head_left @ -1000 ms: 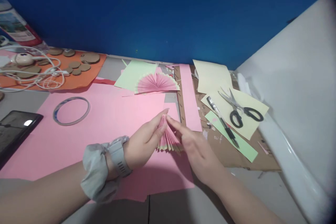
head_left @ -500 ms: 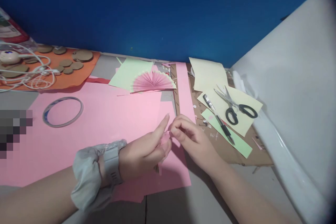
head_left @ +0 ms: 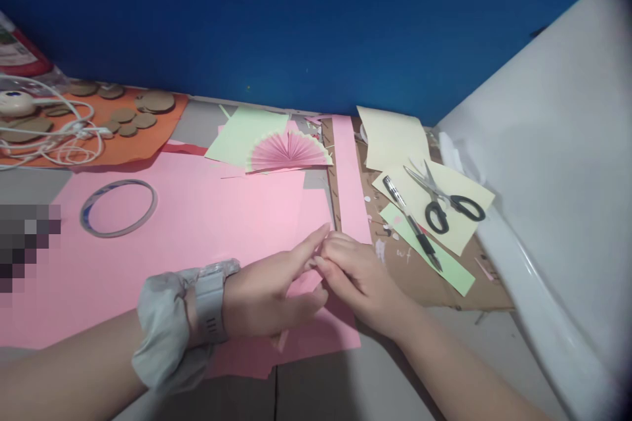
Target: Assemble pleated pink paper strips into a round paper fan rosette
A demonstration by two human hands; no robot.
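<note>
My left hand [head_left: 269, 293] and my right hand [head_left: 358, 273] meet over a large pink paper sheet [head_left: 197, 223] near its front right corner. Together they pinch a small pleated pink paper piece [head_left: 302, 284], mostly hidden between the fingers. My left wrist wears a grey watch and a grey scrunchie. A finished pink paper fan [head_left: 289, 150] lies opened flat further back, on a light green sheet [head_left: 241, 135].
A tape ring [head_left: 118, 208] lies on the pink sheet at left. Scissors [head_left: 447, 200] and a pen [head_left: 412, 223] rest on yellow and green papers at right. Cardboard discs [head_left: 143, 112] and white cables [head_left: 54, 138] sit on orange paper at back left. A white surface rises at right.
The folded pink piece was fanned out between my fingertips; now both hands have closed over it and pressed it together, lower toward the sheet.
</note>
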